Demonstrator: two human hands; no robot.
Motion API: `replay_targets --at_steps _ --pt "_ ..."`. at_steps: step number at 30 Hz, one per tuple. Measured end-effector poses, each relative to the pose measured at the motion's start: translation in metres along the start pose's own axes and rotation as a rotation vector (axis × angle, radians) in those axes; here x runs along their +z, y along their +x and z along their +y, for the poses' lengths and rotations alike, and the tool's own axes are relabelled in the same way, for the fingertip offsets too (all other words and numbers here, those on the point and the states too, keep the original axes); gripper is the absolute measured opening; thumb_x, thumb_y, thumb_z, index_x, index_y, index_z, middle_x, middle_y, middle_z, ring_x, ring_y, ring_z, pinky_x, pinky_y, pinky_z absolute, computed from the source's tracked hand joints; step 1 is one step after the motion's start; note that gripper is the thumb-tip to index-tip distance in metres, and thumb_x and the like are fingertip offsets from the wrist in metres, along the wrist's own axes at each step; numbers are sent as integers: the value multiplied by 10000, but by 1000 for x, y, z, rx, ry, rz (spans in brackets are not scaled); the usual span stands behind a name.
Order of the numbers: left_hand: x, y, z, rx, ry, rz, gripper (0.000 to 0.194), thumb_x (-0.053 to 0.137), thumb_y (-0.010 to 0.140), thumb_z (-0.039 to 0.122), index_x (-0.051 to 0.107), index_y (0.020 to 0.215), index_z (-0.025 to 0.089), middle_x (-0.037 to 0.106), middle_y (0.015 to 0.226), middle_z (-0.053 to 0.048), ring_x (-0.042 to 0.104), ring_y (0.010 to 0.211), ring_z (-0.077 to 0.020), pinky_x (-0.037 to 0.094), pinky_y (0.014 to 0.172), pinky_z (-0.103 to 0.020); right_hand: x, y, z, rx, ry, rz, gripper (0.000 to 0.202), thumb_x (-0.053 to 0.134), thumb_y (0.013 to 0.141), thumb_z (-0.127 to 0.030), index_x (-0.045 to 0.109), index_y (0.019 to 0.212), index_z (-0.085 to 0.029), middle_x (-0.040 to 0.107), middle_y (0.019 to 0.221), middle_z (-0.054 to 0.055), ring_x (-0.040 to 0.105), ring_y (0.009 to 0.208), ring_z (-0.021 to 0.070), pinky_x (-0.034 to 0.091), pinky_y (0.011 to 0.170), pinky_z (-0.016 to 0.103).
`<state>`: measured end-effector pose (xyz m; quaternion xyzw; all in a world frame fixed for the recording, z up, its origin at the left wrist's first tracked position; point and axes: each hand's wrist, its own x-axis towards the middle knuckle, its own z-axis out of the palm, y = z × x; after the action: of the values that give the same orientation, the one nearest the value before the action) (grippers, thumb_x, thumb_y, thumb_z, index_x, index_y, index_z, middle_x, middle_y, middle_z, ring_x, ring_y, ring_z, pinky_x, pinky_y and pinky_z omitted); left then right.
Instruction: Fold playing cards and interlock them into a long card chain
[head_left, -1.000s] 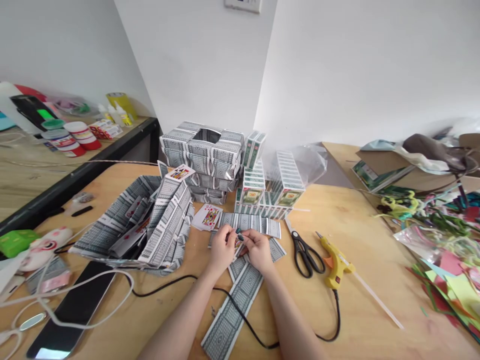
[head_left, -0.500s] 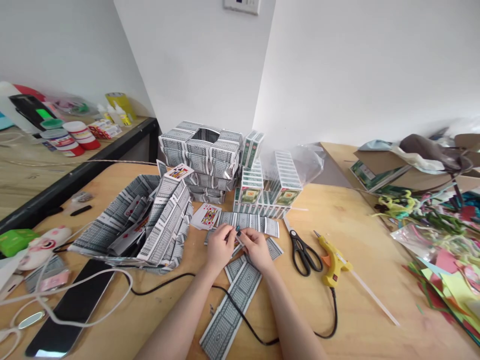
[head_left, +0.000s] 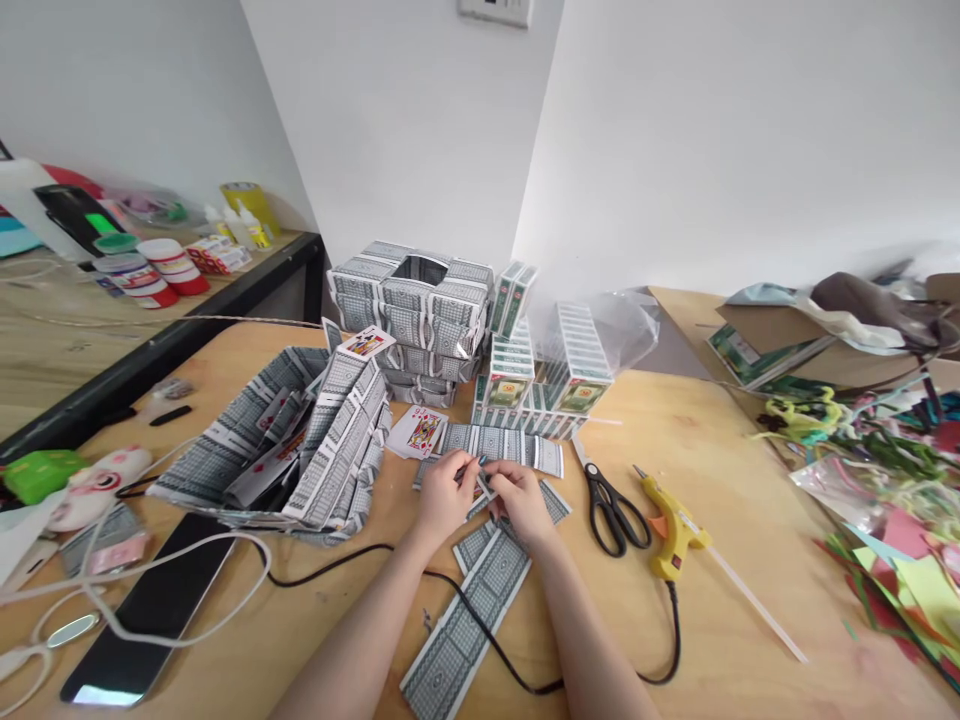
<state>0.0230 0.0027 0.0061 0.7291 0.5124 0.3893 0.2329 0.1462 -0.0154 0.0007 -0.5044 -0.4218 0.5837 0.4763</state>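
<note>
A small folded playing card [head_left: 481,479] is pinched between the fingertips of the left hand [head_left: 442,500] and the right hand [head_left: 519,503], both closed on it just above the wooden table [head_left: 720,560]; the card is held at the middle of the table, over a row of joined card backs [head_left: 501,443] and just beyond a long strip of card backs [head_left: 469,625] that runs toward the near edge. A black cable [head_left: 480,630] is laid across that strip and is led round to the yellow glue gun [head_left: 671,520], which lies to the right; between the glue gun and the hands a pair of black scissors [head_left: 611,500] is seen, near but apart from the right hand. A face-up king card [head_left: 421,431] rests just beyond the left hand. To the left an open tray built of cards [head_left: 285,450] is placed; behind it a box built of cards [head_left: 411,310] stands against the wall, with stacked card packs [head_left: 540,375] beside it. A dark phone [head_left: 150,615] crossed by a white cord [head_left: 135,625] lies at the near left; coloured paper scraps [head_left: 900,500] are heaped at the far right.
</note>
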Motion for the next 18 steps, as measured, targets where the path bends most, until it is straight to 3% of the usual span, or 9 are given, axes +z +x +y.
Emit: replay_targets --at_steps 14,18 --pt "-3 3 -4 -76 -91 61 238 406 801 286 480 605 174 505 613 3 477 619 -116 373 591 -210 -2 0 2 -45 20 -78 361 431 637 -194 680 890 -129 432 383 -59 287 369 67 233 398 187" --pt "-6 5 -6 -139 -155 74 240 427 795 310 521 629 165 541 610 5 498 604 -111 390 594 -204 0 -3 2 -45 95 -79 346 445 677 -245 663 921 -132 487 441 -40 358 382 73 277 400 187"
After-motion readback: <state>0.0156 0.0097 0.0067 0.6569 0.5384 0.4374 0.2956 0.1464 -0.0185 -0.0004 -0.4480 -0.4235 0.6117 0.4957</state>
